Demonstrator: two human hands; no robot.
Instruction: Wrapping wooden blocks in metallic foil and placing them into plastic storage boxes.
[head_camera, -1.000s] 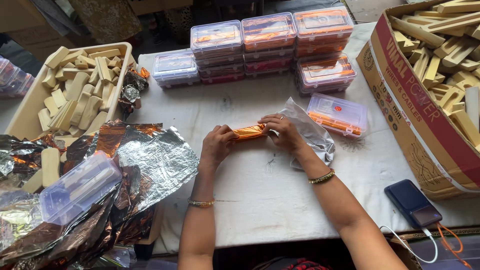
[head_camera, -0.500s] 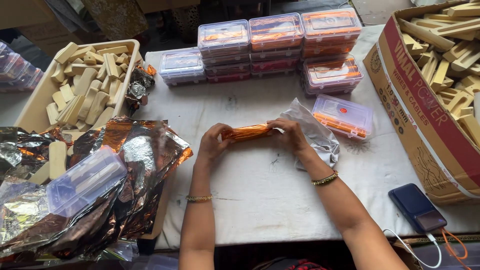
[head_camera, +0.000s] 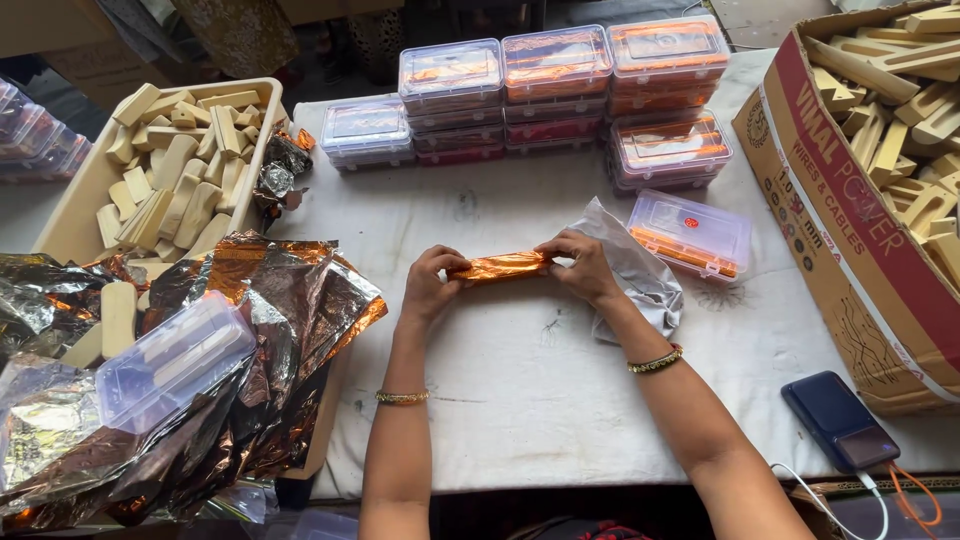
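Note:
Both hands hold a long block wrapped in shiny orange foil (head_camera: 500, 266) level above the white tabletop (head_camera: 520, 370). My left hand (head_camera: 432, 283) pinches its left end. My right hand (head_camera: 578, 264) grips the right end, fingers curled over the foil. A crumpled clear plastic sheet (head_camera: 640, 275) lies just behind and right of my right hand. Each wrist carries a thin gold bangle.
Stacked clear lidded boxes (head_camera: 555, 95) fill the far edge; one box (head_camera: 692, 233) sits alone at right. Wooden blocks fill a beige tray (head_camera: 172, 175) at left and a cardboard carton (head_camera: 880, 170) at right. Loose foil sheets (head_camera: 200, 370) and an empty box (head_camera: 172, 358) lie at left. A phone (head_camera: 840, 420) lies near right.
The hands have spread slightly apart along the wrapped block, and the view has shifted a little; the block stays in the same place above the table.

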